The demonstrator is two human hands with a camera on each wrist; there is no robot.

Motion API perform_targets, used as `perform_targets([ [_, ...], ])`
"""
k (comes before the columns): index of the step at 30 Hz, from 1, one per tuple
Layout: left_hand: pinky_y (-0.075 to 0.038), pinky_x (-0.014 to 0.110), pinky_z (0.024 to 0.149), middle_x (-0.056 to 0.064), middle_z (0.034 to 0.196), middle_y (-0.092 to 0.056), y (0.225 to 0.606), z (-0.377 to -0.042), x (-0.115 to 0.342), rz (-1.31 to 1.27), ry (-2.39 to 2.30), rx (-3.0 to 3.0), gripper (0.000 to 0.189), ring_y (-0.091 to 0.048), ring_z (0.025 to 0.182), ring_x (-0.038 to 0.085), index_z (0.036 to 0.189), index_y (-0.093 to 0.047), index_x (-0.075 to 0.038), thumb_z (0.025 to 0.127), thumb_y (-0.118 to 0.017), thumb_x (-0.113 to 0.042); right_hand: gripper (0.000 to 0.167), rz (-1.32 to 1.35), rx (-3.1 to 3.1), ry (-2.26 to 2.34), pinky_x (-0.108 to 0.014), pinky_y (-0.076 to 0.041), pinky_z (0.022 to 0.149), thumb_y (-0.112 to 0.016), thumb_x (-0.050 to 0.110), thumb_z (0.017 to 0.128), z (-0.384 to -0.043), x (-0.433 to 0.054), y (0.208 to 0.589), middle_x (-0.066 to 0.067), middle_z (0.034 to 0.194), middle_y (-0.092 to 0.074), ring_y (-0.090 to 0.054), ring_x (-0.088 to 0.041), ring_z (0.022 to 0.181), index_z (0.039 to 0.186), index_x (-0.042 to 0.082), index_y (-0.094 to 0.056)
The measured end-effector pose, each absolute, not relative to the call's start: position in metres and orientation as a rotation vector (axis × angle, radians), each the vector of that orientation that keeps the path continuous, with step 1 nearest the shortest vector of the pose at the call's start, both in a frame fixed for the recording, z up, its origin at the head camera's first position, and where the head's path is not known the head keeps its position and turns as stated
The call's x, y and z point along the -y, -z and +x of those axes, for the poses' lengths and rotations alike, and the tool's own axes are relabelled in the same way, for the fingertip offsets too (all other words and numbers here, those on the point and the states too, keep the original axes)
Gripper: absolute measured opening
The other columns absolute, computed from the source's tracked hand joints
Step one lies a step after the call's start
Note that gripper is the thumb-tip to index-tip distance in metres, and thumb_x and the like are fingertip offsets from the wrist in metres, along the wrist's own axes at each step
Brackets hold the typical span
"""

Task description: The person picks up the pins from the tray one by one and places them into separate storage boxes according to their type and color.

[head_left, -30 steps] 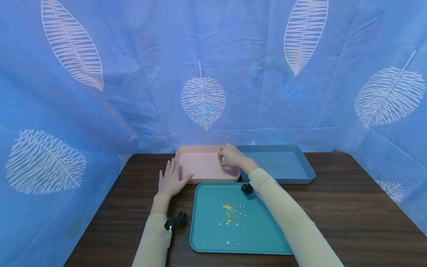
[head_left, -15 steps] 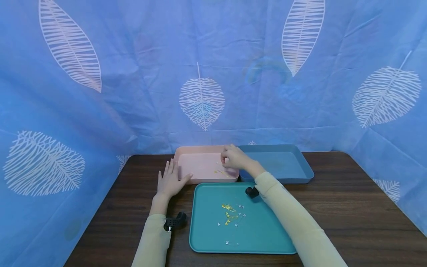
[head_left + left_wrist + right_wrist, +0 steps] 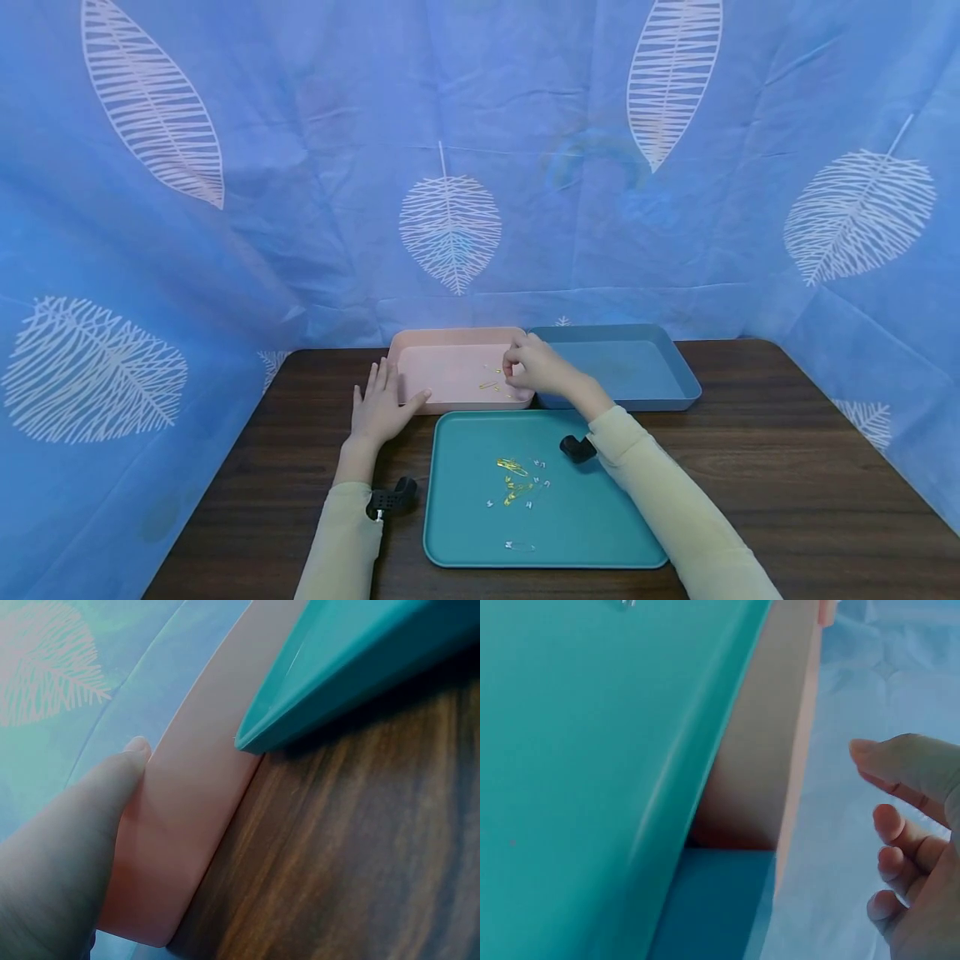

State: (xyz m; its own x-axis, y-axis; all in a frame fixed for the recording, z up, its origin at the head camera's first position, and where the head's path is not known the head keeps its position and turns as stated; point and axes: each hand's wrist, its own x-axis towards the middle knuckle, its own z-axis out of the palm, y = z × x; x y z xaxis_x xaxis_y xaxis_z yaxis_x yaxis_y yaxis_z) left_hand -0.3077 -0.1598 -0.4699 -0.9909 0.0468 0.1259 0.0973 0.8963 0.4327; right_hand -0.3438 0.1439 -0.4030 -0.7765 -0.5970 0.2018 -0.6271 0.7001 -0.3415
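Observation:
My left hand [image 3: 379,410] lies with fingers spread at the near left corner of the pink tray [image 3: 442,367]. In the left wrist view its thumb [image 3: 135,750] touches the tray's rim. My right hand [image 3: 542,367] hovers over the right end of the pink tray. Its fingers [image 3: 896,825] are loosely bent, and nothing shows between thumb and fingertips in the right wrist view. Below it, a few gold safety pins [image 3: 488,385] lie in the pink tray. Gold safety pins [image 3: 512,467] and several silver ones [image 3: 520,547] lie on the teal tray [image 3: 600,533] in front.
A blue tray [image 3: 630,367] stands right of the pink one, under my right forearm. All three trays sit close together on the dark wooden table [image 3: 765,433]. A blue leaf-patterned cloth [image 3: 330,233] hangs behind the table.
My right hand has moved slightly right and down, away from the middle of the pink tray, uncovering more pins there. My left hand keeps its place on the tray.

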Motion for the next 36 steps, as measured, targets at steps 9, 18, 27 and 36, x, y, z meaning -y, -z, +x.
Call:
perform_targets([
  [9,-0.005,0.069,0.117,0.016,0.165,-0.008,0.470,-0.309,0.161,-0.114,0.688,2.945,0.100,-0.003,0.153,0.034,0.156,-0.017,-0.005,0.088,-0.048,-0.070,0.019,1.006,2.822,-0.762,-0.036,-0.031,0.073,-0.072,0.014,0.086,-0.321,-0.145,0.396,-0.012,0.096,-0.057,-0.037,-0.022,0.085,0.071,0.020,-0.061],
  [18,-0.006,0.069,0.116,0.017,0.164,-0.010,0.470,-0.309,0.161,-0.114,0.683,2.940,0.099,-0.002,0.153,0.035,0.156,-0.017,-0.005,0.088,-0.048,-0.070,0.012,1.124,2.815,-0.845,-0.039,-0.038,0.086,-0.072,0.010,0.083,-0.301,-0.143,0.399,-0.003,0.093,-0.055,-0.046,-0.020,0.095,0.076,0.018,-0.067],
  [27,-0.007,0.071,0.115,0.018,0.164,-0.009,0.470,-0.308,0.161,-0.127,0.687,2.922,0.100,-0.006,0.152,0.037,0.156,-0.017,-0.005,0.088,-0.048,-0.071,0.010,1.267,2.888,-0.814,-0.031,-0.039,0.081,-0.074,0.010,0.084,-0.287,-0.145,0.412,-0.001,0.092,-0.055,-0.047,-0.020,0.090,0.080,0.019,-0.070],
  [36,-0.006,0.069,0.116,0.016,0.165,-0.008,0.471,-0.307,0.159,-0.117,0.697,2.919,0.099,-0.005,0.153,0.035,0.156,-0.017,-0.006,0.088,-0.049,-0.069,0.009,1.391,2.958,-0.733,-0.029,-0.037,0.080,-0.076,0.011,0.081,-0.282,-0.147,0.425,-0.002,0.093,-0.055,-0.046,-0.021,0.089,0.083,0.017,-0.070],
])
